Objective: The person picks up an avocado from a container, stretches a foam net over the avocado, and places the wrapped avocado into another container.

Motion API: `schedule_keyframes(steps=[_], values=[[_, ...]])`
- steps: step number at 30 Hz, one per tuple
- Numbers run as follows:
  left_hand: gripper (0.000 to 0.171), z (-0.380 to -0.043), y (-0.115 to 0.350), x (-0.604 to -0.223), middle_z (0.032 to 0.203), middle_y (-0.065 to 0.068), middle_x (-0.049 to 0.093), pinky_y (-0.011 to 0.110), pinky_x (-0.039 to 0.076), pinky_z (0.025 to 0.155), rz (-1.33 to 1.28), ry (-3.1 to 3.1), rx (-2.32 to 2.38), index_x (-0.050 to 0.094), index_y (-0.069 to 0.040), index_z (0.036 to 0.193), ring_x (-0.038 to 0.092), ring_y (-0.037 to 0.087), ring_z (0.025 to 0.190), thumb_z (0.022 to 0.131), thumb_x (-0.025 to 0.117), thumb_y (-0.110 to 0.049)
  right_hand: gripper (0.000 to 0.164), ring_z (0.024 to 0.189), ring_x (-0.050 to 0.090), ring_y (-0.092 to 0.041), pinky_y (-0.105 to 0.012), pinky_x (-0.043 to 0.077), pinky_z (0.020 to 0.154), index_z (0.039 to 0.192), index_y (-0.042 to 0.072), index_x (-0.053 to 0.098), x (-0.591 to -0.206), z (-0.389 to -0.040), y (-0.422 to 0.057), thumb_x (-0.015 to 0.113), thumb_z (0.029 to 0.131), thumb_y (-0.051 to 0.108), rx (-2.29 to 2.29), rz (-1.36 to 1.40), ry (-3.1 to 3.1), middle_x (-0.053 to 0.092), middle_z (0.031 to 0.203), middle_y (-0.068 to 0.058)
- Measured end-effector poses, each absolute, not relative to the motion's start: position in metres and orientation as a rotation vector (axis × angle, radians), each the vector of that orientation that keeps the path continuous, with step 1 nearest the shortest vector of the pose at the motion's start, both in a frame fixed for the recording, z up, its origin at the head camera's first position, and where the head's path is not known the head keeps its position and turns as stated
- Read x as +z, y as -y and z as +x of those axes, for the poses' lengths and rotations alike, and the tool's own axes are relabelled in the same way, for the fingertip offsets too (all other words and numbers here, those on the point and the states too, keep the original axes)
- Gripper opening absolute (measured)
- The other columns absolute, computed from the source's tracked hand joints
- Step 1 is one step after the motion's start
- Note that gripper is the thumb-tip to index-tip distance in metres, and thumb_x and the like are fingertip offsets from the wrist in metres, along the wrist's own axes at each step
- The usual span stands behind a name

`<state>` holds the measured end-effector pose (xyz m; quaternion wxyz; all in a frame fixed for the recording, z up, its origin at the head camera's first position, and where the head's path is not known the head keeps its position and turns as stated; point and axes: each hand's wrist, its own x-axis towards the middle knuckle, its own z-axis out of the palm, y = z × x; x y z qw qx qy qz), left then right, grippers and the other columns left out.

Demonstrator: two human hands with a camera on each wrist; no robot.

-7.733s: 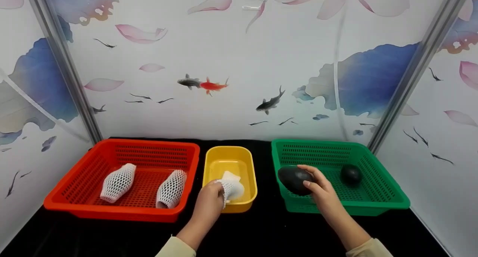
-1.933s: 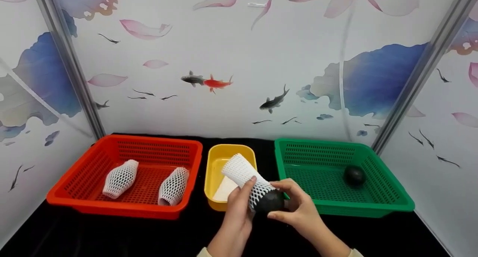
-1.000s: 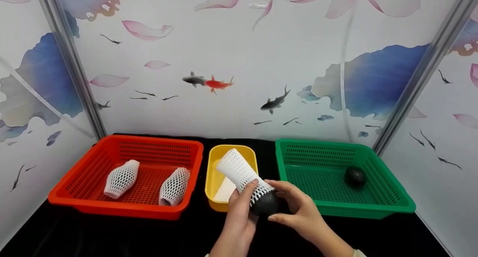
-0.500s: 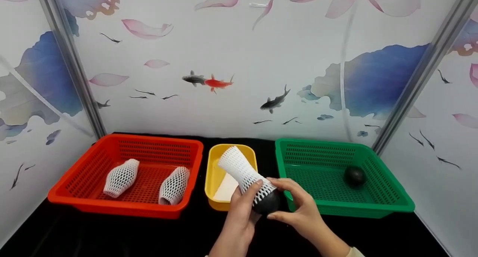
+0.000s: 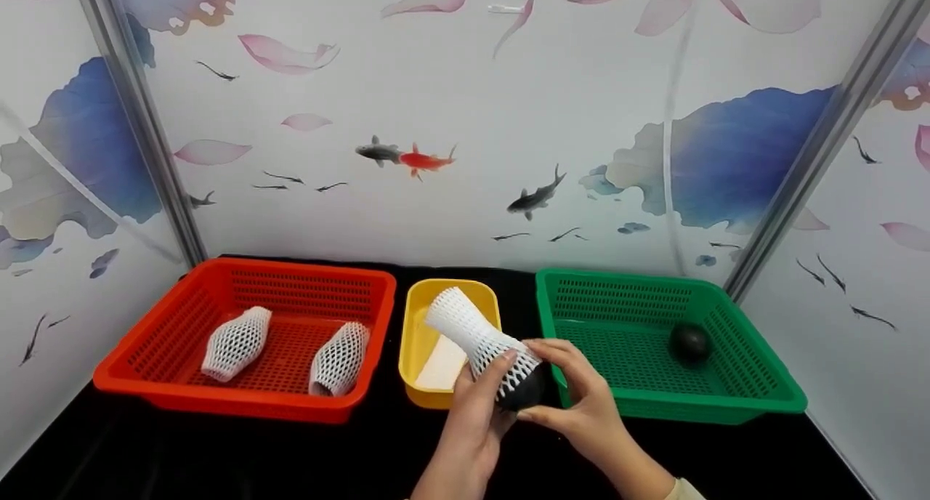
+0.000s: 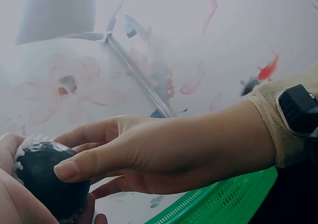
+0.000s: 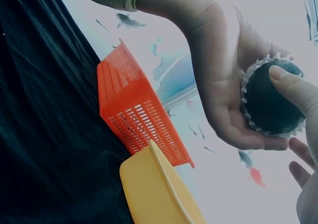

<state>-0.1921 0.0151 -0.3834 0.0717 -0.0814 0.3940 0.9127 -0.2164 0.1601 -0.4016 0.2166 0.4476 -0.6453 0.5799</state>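
Head view: left hand (image 5: 474, 409) and right hand (image 5: 583, 394) hold part-netted black ovoid (image 5: 523, 393).

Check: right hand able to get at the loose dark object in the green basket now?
Probably not yet: the right hand grips the partly netted dark object. Otherwise the way looks free: the green basket is open and nothing covers the loose dark object.

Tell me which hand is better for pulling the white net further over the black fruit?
Probably the right hand: its fingers are at the edge of the white net, and its thumb touches the bare end of the black fruit. The left hand grips the netted part.
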Motion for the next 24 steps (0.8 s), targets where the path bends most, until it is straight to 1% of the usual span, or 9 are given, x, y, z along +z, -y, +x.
schedule_keyframes(steps=[4, 9, 13, 19, 24], values=[[0.068, -0.1919, -0.0160, -0.3825, 0.126, 0.012, 0.054, 0.036, 0.044, 0.088, -0.251, -1.152, 2.734, 0.033, -0.006, 0.143, 0.058, 0.020, 0.105, 0.089, 0.070, -0.027, 0.071, 0.118, 0.050, -0.021, -0.027, 0.039, 0.102, 0.127, -0.015, 0.053, -0.4012, -0.2165, -0.1590, 0.078, 0.061, -0.023, 1.607, 1.235, 1.771, 0.053, 0.124, -0.026], [0.068, -0.1902, -0.0177, -0.3833, 0.122, 0.011, 0.056, 0.034, 0.046, 0.083, -0.231, -1.167, 2.734, 0.032, -0.006, 0.143, 0.060, 0.018, 0.098, 0.089, 0.068, -0.028, 0.069, 0.118, 0.051, -0.022, -0.027, 0.040, 0.101, 0.124, -0.015, 0.055, -0.3997, -0.2163, -0.1583, 0.078, 0.060, -0.022, 1.570, 1.221, 1.757, 0.054, 0.122, -0.027], [0.069, -0.1889, -0.0197, -0.3836, 0.121, 0.010, 0.056, 0.032, 0.047, 0.080, -0.216, -1.169, 2.730, 0.032, -0.006, 0.143, 0.059, 0.017, 0.096, 0.089, 0.068, -0.029, 0.067, 0.117, 0.052, -0.023, -0.027, 0.041, 0.101, 0.121, -0.014, 0.058, -0.3982, -0.2139, -0.1568, 0.079, 0.058, -0.022, 1.543, 1.186, 1.746, 0.054, 0.119, -0.029], [0.067, -0.1867, -0.0234, -0.3862, 0.117, 0.009, 0.057, 0.030, 0.047, 0.076, -0.201, -1.149, 2.754, 0.033, -0.006, 0.141, 0.057, 0.016, 0.091, 0.089, 0.069, -0.028, 0.063, 0.114, 0.052, -0.024, -0.027, 0.042, 0.099, 0.116, -0.014, 0.059, -0.3980, -0.2118, -0.1543, 0.079, 0.057, -0.023, 1.548, 1.175, 1.696, 0.052, 0.116, -0.030], [0.068, -0.1864, -0.0248, -0.3846, 0.120, 0.009, 0.055, 0.031, 0.047, 0.077, -0.209, -1.153, 2.734, 0.033, -0.006, 0.142, 0.057, 0.017, 0.094, 0.089, 0.069, -0.029, 0.059, 0.113, 0.052, -0.024, -0.028, 0.044, 0.097, 0.113, -0.016, 0.057, -0.3984, -0.2106, -0.1531, 0.080, 0.059, -0.021, 1.532, 1.175, 1.668, 0.049, 0.113, -0.032]])
